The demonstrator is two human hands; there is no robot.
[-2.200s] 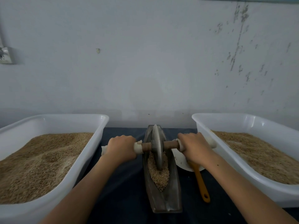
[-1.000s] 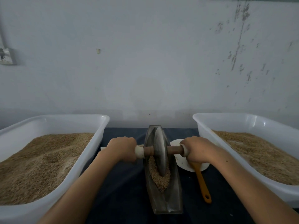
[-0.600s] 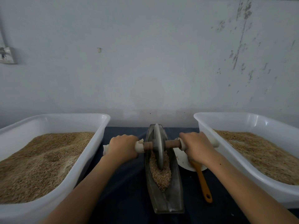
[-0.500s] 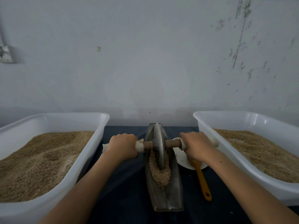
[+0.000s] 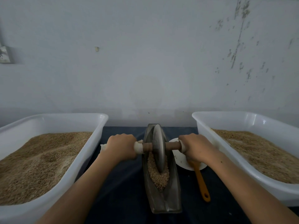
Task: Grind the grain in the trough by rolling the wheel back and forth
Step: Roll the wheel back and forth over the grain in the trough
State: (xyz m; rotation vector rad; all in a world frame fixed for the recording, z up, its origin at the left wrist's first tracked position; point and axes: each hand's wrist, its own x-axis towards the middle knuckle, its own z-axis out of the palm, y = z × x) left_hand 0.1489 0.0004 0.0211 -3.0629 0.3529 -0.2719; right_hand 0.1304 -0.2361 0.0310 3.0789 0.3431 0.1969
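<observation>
The left hand (image 5: 120, 147) is gripping the left end of the axle (image 5: 172, 145) and the right hand (image 5: 196, 148) is gripping its right end, fingers curled round, while the wheel (image 5: 158, 151) is standing upright in the trough (image 5: 163, 199) at mid-surface, on the grain (image 5: 157, 173). The wheel is looking heavy and stiff, the grain loose, so both axle ends are the hold. Grain-filled tubs, left (image 5: 53, 120) and right (image 5: 239, 118), are flanking it on the dark surface (image 5: 126, 191) below a scuffed wall (image 5: 145, 62).

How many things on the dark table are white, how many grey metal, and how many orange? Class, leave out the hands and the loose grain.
White: 3, the left tub, the right tub and the plate.
Grey metal: 2, the trough and the wheel.
Orange: 1, the utensil handle.
Total: 6.
</observation>
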